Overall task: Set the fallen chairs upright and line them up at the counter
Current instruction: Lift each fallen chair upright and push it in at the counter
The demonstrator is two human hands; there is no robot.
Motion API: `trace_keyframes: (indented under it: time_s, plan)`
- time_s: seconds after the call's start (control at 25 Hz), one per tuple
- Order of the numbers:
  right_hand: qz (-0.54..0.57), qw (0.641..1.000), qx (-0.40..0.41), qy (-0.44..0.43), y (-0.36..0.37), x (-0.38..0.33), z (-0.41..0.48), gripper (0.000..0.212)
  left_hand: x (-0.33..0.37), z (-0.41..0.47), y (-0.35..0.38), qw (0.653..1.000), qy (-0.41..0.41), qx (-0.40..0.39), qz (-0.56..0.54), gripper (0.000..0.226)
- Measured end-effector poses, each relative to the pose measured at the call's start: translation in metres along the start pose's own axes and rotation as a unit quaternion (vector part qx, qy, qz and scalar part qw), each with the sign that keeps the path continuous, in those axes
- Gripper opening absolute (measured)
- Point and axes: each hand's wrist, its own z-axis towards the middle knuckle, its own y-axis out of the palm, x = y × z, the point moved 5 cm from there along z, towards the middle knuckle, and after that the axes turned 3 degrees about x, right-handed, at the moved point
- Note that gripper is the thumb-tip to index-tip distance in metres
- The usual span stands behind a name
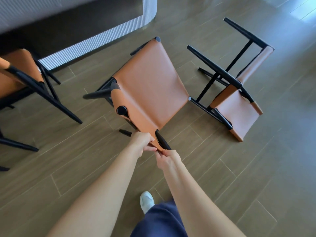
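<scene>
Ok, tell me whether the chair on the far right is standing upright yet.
No: the far-right chair lies tipped over on the floor, its black legs pointing sideways.

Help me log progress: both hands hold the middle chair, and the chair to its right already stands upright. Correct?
Not quite. The left hand and right hand do hold the middle chair, but the chair to its right is not upright: it lies tipped over on the floor, as the head view shows.
</scene>
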Motion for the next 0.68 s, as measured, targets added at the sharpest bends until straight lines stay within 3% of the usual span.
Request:
trace_keyframes:
  time_s: [0.16, 0.28, 0.52, 0.68]
  plan:
    - [0.159, 0.982, 0.084, 0.059, 0.028, 0.009, -0.010, 0.039, 0.021, 0.002, -0.016, 0.999, 0.013, -0.012, -0.027, 0.035]
    - [0.184, 0.974, 0.110, 0.076, 0.046, 0.013, -0.016, 0.033, 0.036, 0.002, -0.027, 0.999, 0.025, -0.011, -0.028, 0.035]
    - [0.258, 0.962, 0.060, 0.059, 0.098, 0.031, -0.011, 0.029, 0.080, 0.015, -0.068, 0.998, 0.041, 0.001, -0.040, 0.026]
    - [0.237, 0.969, 0.044, 0.059, 0.141, 0.036, -0.007, 0.028, 0.116, 0.025, -0.099, 0.999, 0.026, 0.012, -0.039, 0.021]
